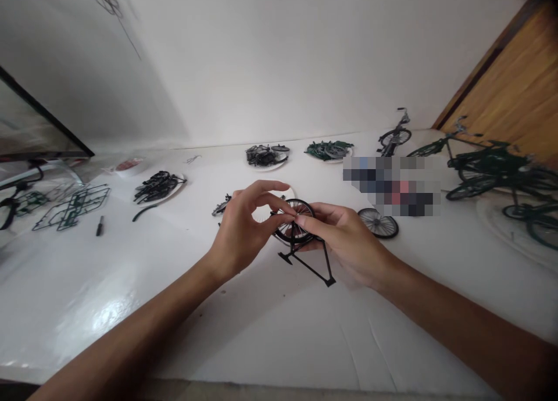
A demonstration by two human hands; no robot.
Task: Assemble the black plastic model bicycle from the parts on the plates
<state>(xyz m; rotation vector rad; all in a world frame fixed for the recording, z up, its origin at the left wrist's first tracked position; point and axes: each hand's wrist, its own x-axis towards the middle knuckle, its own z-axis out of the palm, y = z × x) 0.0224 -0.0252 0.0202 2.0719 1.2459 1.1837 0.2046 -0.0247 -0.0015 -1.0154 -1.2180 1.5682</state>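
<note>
A small model bicycle wheel (pixel 301 231) with a black tyre and thin spokes is held upright over the white table. Joined or pressed to it is a black toy bicycle frame (pixel 310 266), whose thin bars point down toward me. My right hand (pixel 349 238) grips the wheel and frame from the right, its thumb near the hub. From the left, my left hand (pixel 242 224) pinches thumb and finger together at the hub; whatever is between those fingertips is too small to make out. Beside my right hand lies a loose wheel (pixel 378 222).
Plates of dark parts (pixel 159 187), black parts (pixel 264 156) and green parts (pixel 329 150) stand farther back. Green wire racks (pixel 72 208) and a black marker-like stick (pixel 100 225) lie left. Assembled model bicycles (pixel 488 163) crowd the right. A blurred patch (pixel 392 186) hides something.
</note>
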